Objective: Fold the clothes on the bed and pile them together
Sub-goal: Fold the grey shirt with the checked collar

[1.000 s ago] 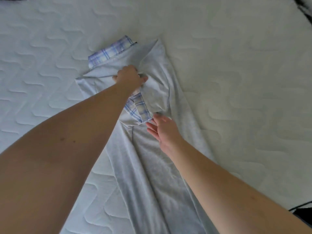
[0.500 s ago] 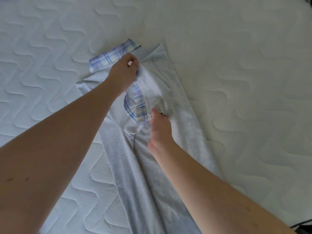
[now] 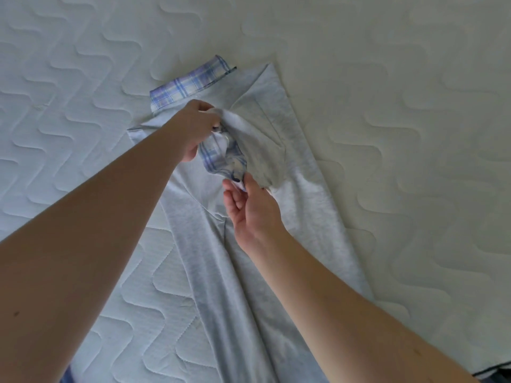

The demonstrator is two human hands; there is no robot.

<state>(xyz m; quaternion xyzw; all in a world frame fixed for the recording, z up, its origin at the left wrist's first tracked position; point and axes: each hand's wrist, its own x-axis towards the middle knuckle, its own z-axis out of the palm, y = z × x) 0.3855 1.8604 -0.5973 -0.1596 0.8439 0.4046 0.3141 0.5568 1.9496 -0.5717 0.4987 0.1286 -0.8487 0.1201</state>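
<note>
A long light grey garment [image 3: 312, 200] with blue plaid trim lies lengthwise on the white quilted mattress [image 3: 414, 134]. One plaid cuff [image 3: 190, 82] lies flat at its far end. My left hand [image 3: 193, 128] grips a bunched fold of grey cloth near the top and lifts it off the bed. My right hand [image 3: 249, 208], palm up, pinches the lower tip of the lifted plaid-edged part [image 3: 221, 158] between thumb and fingers. Both forearms cross the lower half of the view and hide part of the garment.
The mattress spreads out on all sides of the garment. A dark strip [image 3: 495, 375] shows past the bed's edge at the lower right corner, and a bit of blue [image 3: 66, 377] at the bottom left.
My left hand has drawn back and raised the bunched cloth with its plaid edge. My right hand has turned palm up and now pinches the plaid tip instead of pressing the cloth.
</note>
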